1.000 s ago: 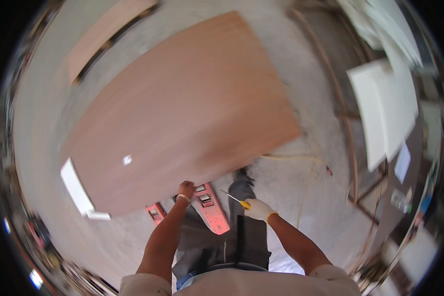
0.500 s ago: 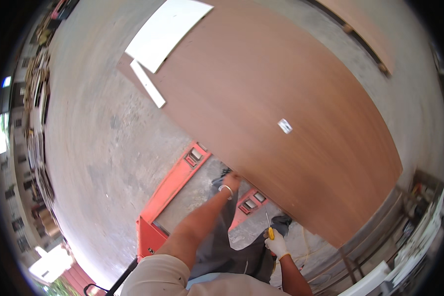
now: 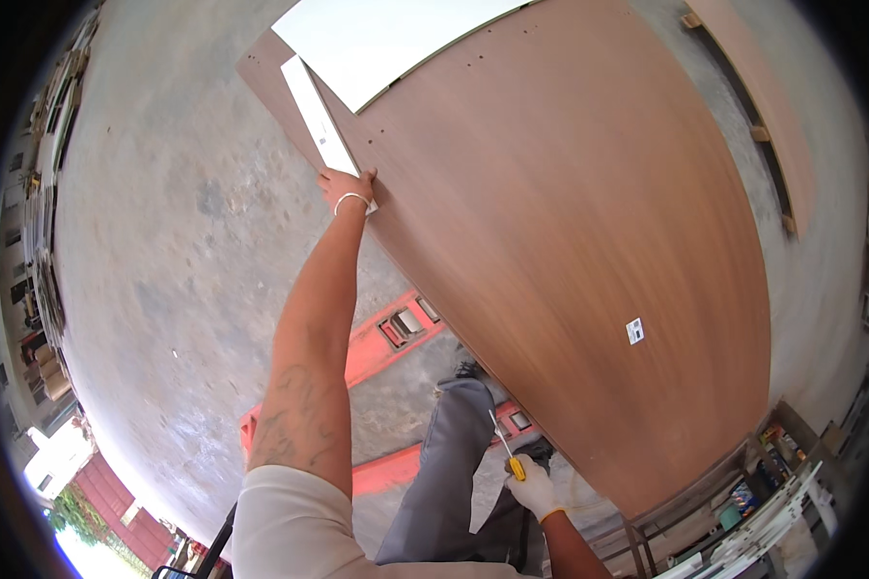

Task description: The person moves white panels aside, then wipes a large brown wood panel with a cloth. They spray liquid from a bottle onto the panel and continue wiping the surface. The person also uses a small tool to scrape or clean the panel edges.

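Note:
A large brown wood-grain panel (image 3: 570, 222) lies flat on the prongs of an orange pallet truck (image 3: 381, 343). My bare left hand (image 3: 348, 188) reaches out and grips a narrow white strip (image 3: 319, 121) lying along the panel's near edge. My right hand (image 3: 533, 487), in a white glove, is low beside my leg and holds a screwdriver (image 3: 507, 452) with a yellow handle, its shaft pointing up toward the panel's edge. A broad white board (image 3: 386, 39) rests on the far end of the brown panel.
Bare grey concrete floor (image 3: 164, 270) stretches to the left. Another brown board on wooden battens (image 3: 758, 106) lies at the right. A metal frame with white pieces (image 3: 743, 502) stands at the lower right. Stacked goods line the left rim.
The view has swung further along the panel. My left arm has stretched out from near my legs to the white strip at the panel's edge. My right hand still holds the screwdriver.

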Demonstrator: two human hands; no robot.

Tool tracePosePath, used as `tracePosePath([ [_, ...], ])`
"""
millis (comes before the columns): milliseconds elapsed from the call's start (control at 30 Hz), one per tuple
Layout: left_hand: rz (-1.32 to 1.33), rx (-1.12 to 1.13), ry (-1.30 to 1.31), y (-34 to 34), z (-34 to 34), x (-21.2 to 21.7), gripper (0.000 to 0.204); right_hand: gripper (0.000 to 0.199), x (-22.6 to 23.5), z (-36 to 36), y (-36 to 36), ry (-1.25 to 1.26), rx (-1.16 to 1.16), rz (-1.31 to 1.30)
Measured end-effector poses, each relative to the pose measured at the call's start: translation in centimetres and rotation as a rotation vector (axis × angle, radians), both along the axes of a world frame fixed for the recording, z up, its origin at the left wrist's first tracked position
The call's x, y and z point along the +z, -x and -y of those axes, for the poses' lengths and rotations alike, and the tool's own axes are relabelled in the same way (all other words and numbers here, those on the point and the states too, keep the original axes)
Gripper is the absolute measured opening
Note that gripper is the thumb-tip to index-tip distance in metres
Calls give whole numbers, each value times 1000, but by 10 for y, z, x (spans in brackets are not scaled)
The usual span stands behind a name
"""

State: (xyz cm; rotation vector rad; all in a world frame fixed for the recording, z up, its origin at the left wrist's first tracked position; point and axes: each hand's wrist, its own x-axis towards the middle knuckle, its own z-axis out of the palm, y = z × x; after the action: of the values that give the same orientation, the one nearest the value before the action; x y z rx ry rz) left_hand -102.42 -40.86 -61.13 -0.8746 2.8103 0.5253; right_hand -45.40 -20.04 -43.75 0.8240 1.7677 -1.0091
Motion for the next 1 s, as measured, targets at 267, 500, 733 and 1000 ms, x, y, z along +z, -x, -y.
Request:
tracePosePath([
  [267, 95, 105, -661, -115, 132, -21, 37, 23, 27, 3, 61, 175, 83, -54],
  [500, 16, -3, -818, -295, 62, 29, 26, 15, 25, 6, 81, 89, -59, -257],
  [733, -102, -408, -244, -131, 18, 25, 48, 13, 14, -25, 59, 15, -179, -185],
  [1000, -115, -839, 252, 57, -37, 43, 40, 17, 0, -8, 38, -50, -109, -82],
])
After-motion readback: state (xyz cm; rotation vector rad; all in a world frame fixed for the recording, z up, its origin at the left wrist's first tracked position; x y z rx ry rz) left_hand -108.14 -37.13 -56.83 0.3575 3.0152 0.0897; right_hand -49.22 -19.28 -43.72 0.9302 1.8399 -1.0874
